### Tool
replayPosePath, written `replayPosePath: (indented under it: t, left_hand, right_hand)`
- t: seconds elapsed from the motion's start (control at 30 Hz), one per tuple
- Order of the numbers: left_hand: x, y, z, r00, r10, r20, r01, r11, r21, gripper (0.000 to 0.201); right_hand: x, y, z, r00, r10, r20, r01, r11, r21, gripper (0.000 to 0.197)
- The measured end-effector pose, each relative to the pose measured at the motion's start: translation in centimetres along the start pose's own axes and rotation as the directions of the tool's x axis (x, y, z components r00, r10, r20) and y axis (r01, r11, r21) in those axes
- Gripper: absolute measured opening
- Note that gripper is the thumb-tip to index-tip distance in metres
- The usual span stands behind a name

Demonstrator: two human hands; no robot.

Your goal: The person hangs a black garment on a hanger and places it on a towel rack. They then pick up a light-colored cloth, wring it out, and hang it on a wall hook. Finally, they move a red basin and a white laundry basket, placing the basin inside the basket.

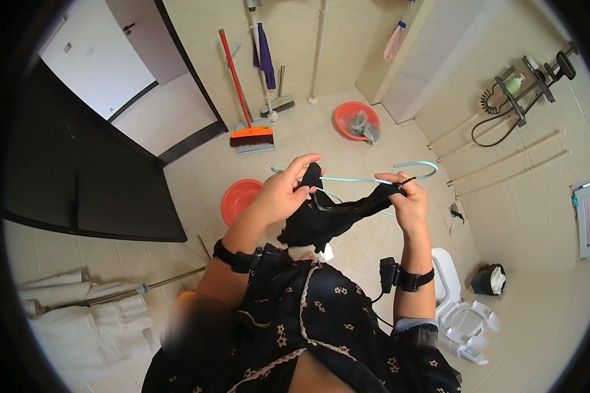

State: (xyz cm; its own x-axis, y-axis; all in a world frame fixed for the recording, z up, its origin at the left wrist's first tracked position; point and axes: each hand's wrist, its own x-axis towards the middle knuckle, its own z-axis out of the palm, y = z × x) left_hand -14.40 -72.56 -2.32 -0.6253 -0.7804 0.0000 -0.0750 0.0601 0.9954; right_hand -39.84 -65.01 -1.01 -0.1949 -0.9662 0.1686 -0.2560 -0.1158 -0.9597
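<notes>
Steadying the pale-blue hanger near its hook, in the head view, the right hand also clasped the black garment at its right edge, apparently so the cloth spanned the wire above the floor; the left hand pinched its upper left edge, thumb opposing raised fingers; the hanger, partly hidden, perhaps ran inside.

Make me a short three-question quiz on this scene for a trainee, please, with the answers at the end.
1. Which is nearer the hook of the light blue hanger: the left hand or the right hand?
2. True or false: the garment held in the hands is white.
3. What lies in the red basin farther from the person?
A. A broom
B. Crumpled grey material
C. A purple cloth

Key:
1. The right hand.
2. False; it is black.
3. B.
</notes>
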Motion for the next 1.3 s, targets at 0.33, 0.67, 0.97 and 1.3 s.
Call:
replayPosePath:
  t: [0.33,0.67,0.97,1.3]
  left_hand:
    - [-1.4,2.7,-1.2,0.990,-0.094,-0.108,0.143,0.575,0.806,0.047]
    - [0.2,2.7,-1.0,0.925,0.374,0.064,-0.256,0.492,0.832,0.008]
    - [1.0,0.2,-3.5,0.812,0.460,-0.359,-0.228,0.817,0.530,0.010]
    - [-0.1,1.5,-5.8,0.865,0.460,-0.198,-0.299,0.792,0.532,0.015]
  right_hand:
    - [-0.1,-1.2,-0.8,0.994,-0.084,-0.069,0.079,0.995,-0.069,0.032]
    - [0.4,-1.9,-2.0,0.960,-0.205,-0.190,0.189,0.977,-0.100,0.024]
    - [0.4,-1.3,-6.2,0.794,0.080,-0.603,-0.368,0.853,-0.371,0.029]
    - [0.1,4.2,-8.4,0.928,0.172,-0.332,0.114,0.716,0.689,0.057]
